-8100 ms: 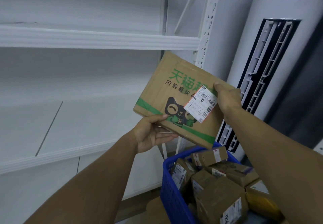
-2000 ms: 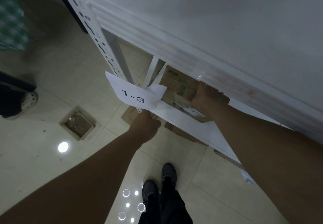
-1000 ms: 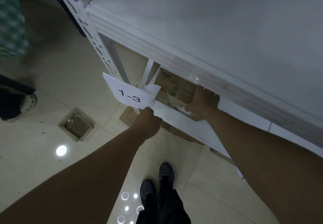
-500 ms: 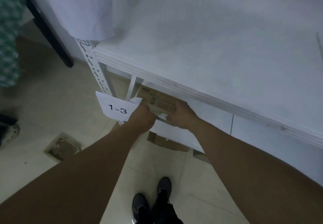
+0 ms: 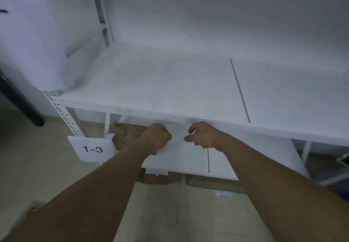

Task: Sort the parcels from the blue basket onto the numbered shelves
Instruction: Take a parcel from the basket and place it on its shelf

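A brown cardboard parcel (image 5: 124, 135) with green print lies on the low white shelf (image 5: 188, 159), beside a paper label (image 5: 92, 149) reading 1-3. My left hand (image 5: 156, 138) is curled into a fist over the parcel's right end, and whether it touches the parcel is hidden. My right hand (image 5: 201, 135) hovers to the right of it above bare shelf, fingers loosely curled and holding nothing. Both hands are just under the front edge of the shelf above (image 5: 170, 83).
The upper shelf board is wide and bare. A white upright post (image 5: 64, 115) stands at the left, with a large paper sheet (image 5: 37, 34) hanging above it. Flat cardboard (image 5: 160, 180) lies on the tiled floor under the low shelf. A blue sliver of the basket (image 5: 345, 194) shows at the right edge.
The parcel went from both hands onto the 1-3 shelf. My right hand has let go and drawn back to the right. The view has lifted toward the upper shelf.
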